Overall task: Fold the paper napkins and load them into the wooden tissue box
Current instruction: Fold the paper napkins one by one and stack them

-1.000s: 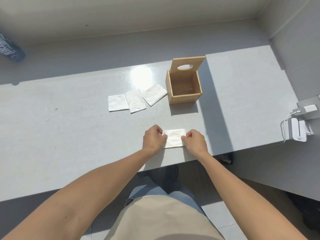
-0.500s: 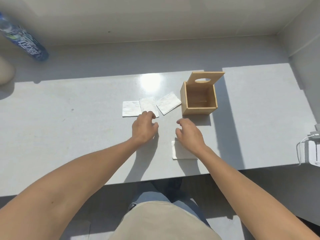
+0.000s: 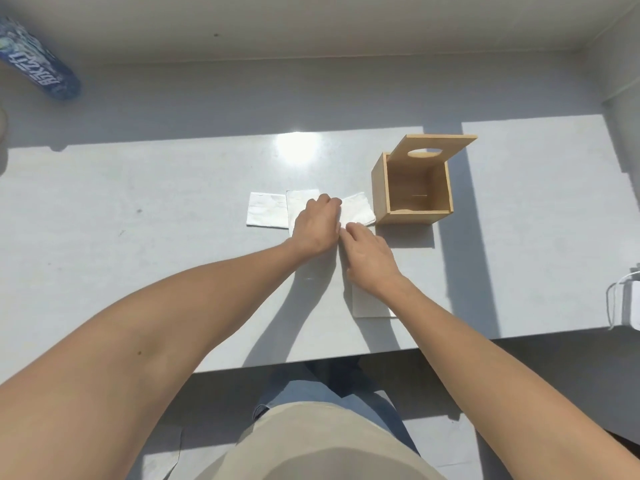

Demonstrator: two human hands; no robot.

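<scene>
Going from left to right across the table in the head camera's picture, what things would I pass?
Blue bottle at the far left edge → leftmost napkin → left hand → right hand → wooden tissue box, lid up → white charger with cable at the right edge.

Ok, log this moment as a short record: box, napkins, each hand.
wooden tissue box: lid open, looks empty
flat napkins: three in a row left of the box; left napkin, middle napkin, right napkin
folded napkin: near table edge, partly under right forearm
left hand: on the middle napkin
right hand: fingertips at the right napkin's near edge; grip unclear
</scene>
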